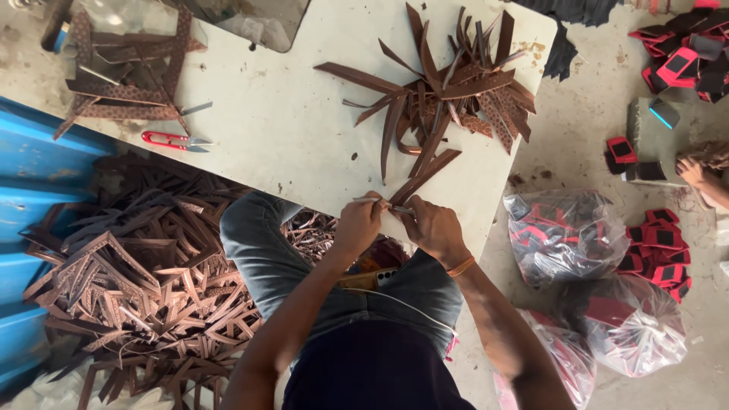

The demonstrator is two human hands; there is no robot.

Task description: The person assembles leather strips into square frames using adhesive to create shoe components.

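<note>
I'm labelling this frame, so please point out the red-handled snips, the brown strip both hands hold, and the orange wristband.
red-handled snips (168,139), head view, on the red handle loop.
brown strip (425,176), head view, mid-length above the hands.
orange wristband (460,266), head view, on the band at the right wrist.

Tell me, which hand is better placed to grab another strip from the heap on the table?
Probably the right hand. Both hands pinch one brown strip at the table edge, but the heap of strips lies ahead and slightly to the right, nearer that hand. The left hand sits further from it.
</note>
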